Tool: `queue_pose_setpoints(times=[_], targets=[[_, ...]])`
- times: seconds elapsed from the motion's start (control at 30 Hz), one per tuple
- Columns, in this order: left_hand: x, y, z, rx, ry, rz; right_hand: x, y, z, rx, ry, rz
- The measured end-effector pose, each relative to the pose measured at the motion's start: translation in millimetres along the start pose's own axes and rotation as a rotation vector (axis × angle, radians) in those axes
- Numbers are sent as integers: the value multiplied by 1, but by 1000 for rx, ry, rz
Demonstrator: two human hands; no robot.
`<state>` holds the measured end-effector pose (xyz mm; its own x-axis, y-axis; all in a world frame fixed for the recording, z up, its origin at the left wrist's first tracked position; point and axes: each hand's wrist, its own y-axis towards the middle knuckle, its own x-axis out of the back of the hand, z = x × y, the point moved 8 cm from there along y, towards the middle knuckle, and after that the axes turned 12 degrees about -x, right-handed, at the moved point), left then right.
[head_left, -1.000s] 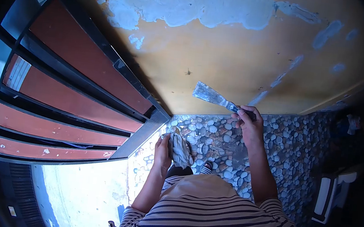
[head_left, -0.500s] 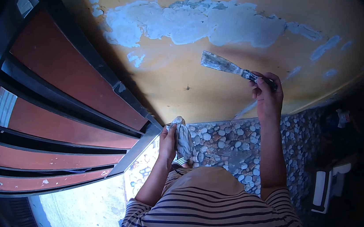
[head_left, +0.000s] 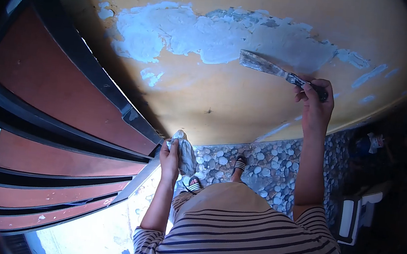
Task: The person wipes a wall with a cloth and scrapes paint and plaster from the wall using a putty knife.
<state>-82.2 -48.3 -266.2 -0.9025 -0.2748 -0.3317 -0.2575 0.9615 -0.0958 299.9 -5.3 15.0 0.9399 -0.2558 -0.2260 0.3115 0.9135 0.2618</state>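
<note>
My right hand is closed around the dark handle of a putty knife. Its flat, smeared blade points left, near the lower edge of a pale putty patch on the yellow wall; whether it touches the wall I cannot tell. Lower down on the left, my left hand grips a crumpled, whitish plastic bag, thumb pressed on it. What the bag contains is hidden.
To the left stands a gate with red panels and a dark frame. Below the wall lies a pebble-patterned floor, with my sandalled feet on it. A white and dark object is at the right, in shadow.
The putty knife and my right hand have shifted right and slightly up in view, the blade now nearer the putty patch. My left hand and the bag appear further left. The view itself has moved.
</note>
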Motion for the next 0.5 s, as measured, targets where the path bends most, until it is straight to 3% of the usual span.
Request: queue_pose_setpoints(times=[0.2,0.5], targets=[[-8,-9,13,29,-72,-110,-14,13,3,59,-36,47],[-32,-8,26,37,-106,-69,-16,10,10,109,-80,-3]])
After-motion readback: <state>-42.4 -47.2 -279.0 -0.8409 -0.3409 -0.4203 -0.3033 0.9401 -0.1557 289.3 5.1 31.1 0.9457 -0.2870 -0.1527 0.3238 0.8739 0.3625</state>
